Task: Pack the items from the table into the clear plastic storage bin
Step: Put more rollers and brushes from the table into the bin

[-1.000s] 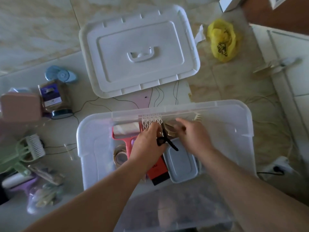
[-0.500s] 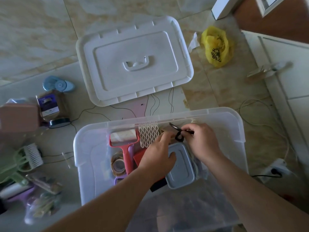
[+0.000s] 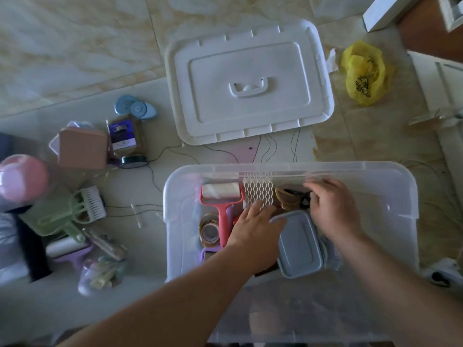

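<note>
Since the earlier frame the right hand (image 3: 333, 209) has lowered the black scissors (image 3: 299, 197) toward the clear bin's (image 3: 390, 196) far wall, fingers curled on them. The left hand (image 3: 258, 221), fingers straight, steadies the grey box (image 3: 298, 244), probably clearing space.

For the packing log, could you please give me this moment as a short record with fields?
bin: clear storage bin, open, both hands inside
lid: white lid lying off the bin, beyond it
left hand: left hand flat over items beside the grey container
right hand: right hand at the black scissors; grip unclear
already in bin: red roller, tape rolls, white mesh
still outside: green brush set, pink box, blue dispenser
</note>
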